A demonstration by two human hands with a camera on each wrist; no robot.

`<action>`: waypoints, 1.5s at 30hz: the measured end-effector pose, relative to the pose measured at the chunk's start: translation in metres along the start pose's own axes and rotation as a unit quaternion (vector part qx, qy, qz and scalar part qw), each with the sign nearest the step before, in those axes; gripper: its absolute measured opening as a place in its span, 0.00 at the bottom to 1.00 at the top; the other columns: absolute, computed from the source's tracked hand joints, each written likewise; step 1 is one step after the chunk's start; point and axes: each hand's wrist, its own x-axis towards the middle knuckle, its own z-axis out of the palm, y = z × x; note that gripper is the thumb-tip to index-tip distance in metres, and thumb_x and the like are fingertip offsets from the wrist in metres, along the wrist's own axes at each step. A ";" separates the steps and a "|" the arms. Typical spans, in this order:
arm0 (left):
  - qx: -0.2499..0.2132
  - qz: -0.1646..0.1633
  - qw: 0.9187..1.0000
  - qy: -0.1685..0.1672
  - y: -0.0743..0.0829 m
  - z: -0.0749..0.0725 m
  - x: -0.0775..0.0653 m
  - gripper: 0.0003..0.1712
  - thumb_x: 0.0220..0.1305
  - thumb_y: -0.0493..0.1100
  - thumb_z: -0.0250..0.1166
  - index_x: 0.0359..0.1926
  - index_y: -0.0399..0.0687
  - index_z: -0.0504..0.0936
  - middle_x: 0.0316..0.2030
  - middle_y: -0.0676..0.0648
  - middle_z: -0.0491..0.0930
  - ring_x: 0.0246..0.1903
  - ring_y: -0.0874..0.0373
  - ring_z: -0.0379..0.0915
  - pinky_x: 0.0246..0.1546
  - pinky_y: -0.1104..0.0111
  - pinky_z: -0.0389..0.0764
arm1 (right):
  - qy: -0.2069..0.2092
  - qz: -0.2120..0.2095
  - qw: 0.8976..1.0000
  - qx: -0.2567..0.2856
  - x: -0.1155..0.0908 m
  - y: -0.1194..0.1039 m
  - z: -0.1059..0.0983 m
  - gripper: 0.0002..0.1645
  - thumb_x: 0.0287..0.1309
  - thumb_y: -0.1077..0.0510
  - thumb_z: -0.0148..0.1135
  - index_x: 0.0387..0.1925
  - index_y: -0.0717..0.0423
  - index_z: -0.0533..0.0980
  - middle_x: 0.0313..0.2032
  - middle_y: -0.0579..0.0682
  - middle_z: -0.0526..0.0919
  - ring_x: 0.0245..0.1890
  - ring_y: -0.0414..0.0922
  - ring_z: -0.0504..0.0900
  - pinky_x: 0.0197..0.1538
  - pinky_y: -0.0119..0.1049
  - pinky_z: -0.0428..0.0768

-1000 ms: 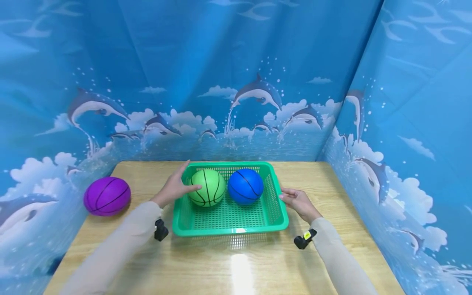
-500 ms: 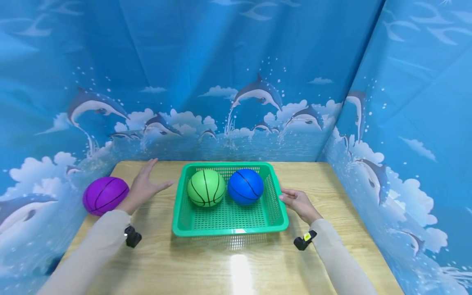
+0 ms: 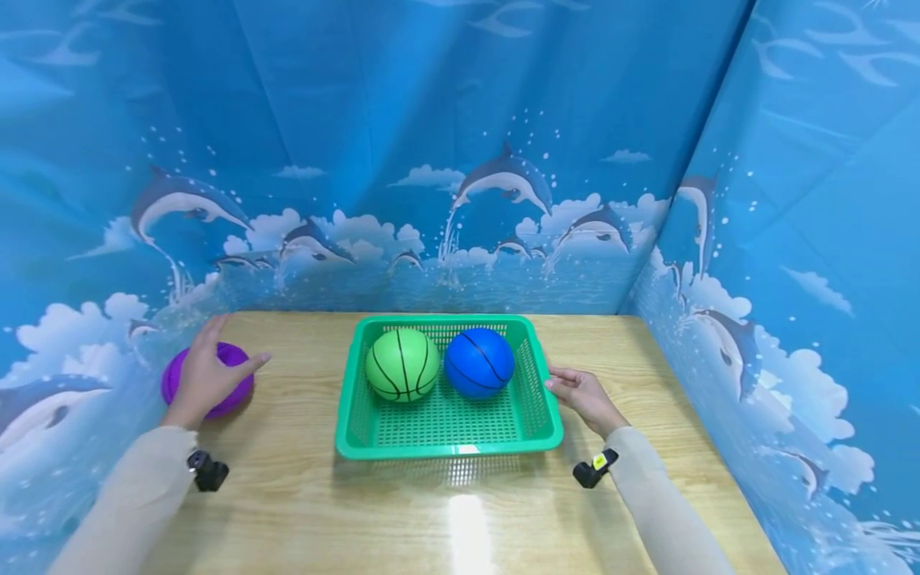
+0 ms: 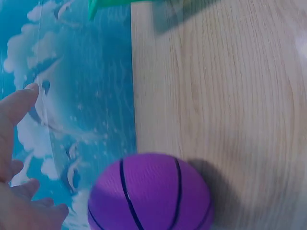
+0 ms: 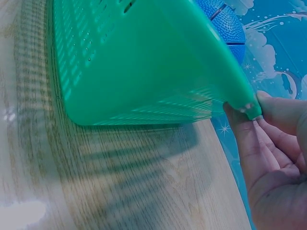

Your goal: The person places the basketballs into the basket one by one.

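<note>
A purple ball with black basketball lines (image 3: 231, 401) sits at the table's left, partly hidden behind my left hand (image 3: 203, 377). That hand hovers over the ball with fingers and thumb spread. In the left wrist view the purple ball (image 4: 151, 196) shows apart from the fingers. Mid-table stands a green plastic basket (image 3: 447, 452), holding a light green ball (image 3: 402, 365) on the left and a blue ball (image 3: 479, 363) on the right. My right hand (image 3: 584, 397) pinches the basket's right rim between thumb and fingers, as the right wrist view shows on the green rim (image 5: 247, 103).
The wooden table (image 3: 460, 519) ends at the back against a blue dolphin-print curtain (image 3: 374, 184). Another printed curtain (image 3: 791, 279) hangs along the right. Bare wood shows in front of the basket and between it and the purple ball.
My left hand has moved left, away from the light green ball and the basket, to over the purple ball. The right hand stays on the basket's rim.
</note>
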 end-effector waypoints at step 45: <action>-0.065 -0.158 0.984 0.060 -0.078 0.011 -0.039 0.60 0.55 0.48 0.72 0.74 0.38 0.40 0.68 0.24 0.48 0.64 0.25 0.50 0.57 0.33 0.61 | 0.005 0.005 1.000 0.001 0.002 0.002 0.000 0.34 0.66 0.54 0.58 0.68 0.63 0.62 0.62 0.65 0.70 0.62 0.56 0.71 0.59 0.41 0.76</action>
